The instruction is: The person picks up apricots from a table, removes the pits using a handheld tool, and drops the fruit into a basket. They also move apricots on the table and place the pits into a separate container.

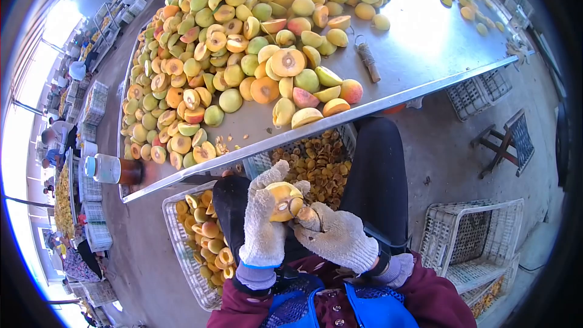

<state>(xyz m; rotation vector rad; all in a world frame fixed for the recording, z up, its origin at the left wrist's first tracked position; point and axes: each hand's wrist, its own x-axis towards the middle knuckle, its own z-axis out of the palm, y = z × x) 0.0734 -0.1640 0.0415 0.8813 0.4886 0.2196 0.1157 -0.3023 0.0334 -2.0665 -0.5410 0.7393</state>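
Observation:
My left hand, in a knitted work glove, holds a yellow peach half with its cut face and stone cavity turned toward me. My right hand, gloved as well, is closed around a pitting knife with a stubby brown handle. Its thin curved metal end meets the right edge of the peach half. Most of the handle is hidden in the glove. Below the hands, between my knees, sits a crate of brown peach stones. A white crate of pitted halves is at my left.
A metal table bears a large heap of peaches, many cut in half. A second tool with a wrapped handle and a jar of brown liquid lie on it. Stacked crates and a stool stand right; people work far left.

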